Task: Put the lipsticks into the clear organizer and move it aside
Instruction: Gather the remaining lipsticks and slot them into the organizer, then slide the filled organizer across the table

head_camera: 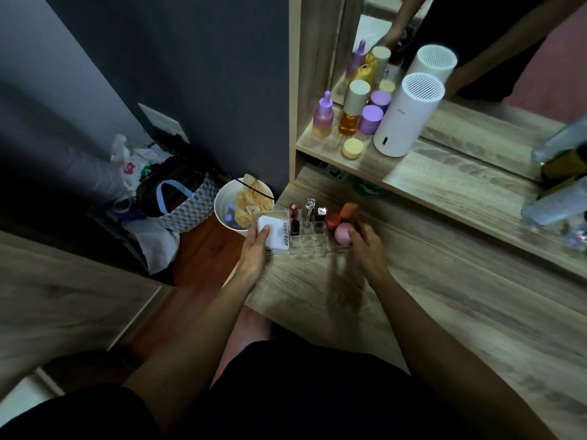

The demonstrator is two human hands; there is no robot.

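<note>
Both hands grip the organizer [305, 238] at the desk's [397, 300] near-left corner. The left hand [254, 249] clasps its 9 o'clock end, thumb lying on a white box [274, 233] inside; the right hand [368, 249] curls loosely round the 3 o'clock end, fingers touching a pink sponge [343, 234]. Lipsticks [293, 217] stand upright in the slots — one red-capped, others silver-topped. At 12 o'clock, on the shelf [413, 173], stand bottles [322, 117].
</note>
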